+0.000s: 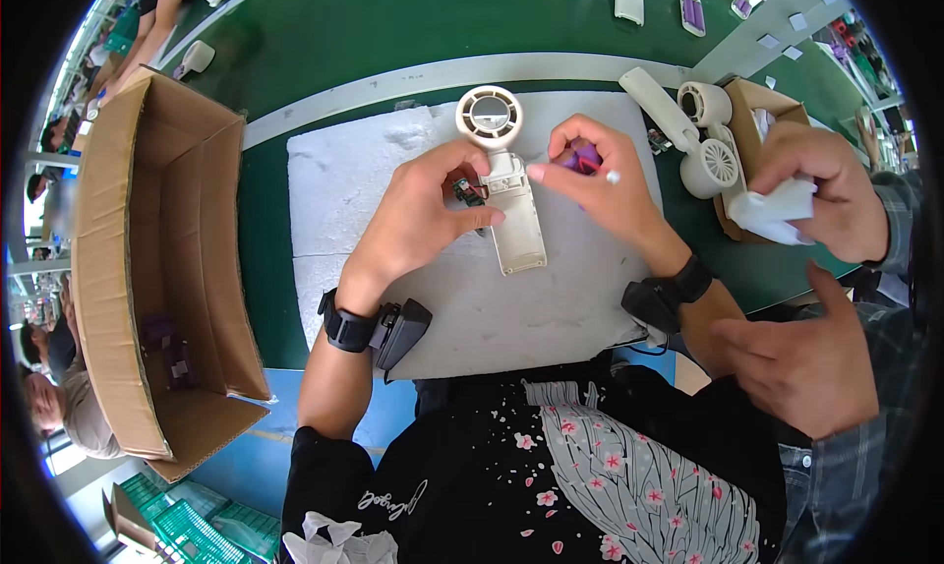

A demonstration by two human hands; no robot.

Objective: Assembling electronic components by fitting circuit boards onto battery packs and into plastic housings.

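On a pale foam mat lies a cream handheld fan, its round head away from me and its handle open toward me. My left hand grips the fan from the left, fingertips at the neck and thumb on the handle's edge. A small circuit board with thin wires sits between that thumb and fingers. Just right of the fan's neck, my right hand is closed on a purple battery, mostly hidden by the fingers. A small white tip shows against this hand; what it belongs to is unclear.
An open cardboard box stands left of the mat. At the right, several cream fan parts lie beside a smaller carton. A co-worker's hand holds white material there; the other hand is near my right forearm.
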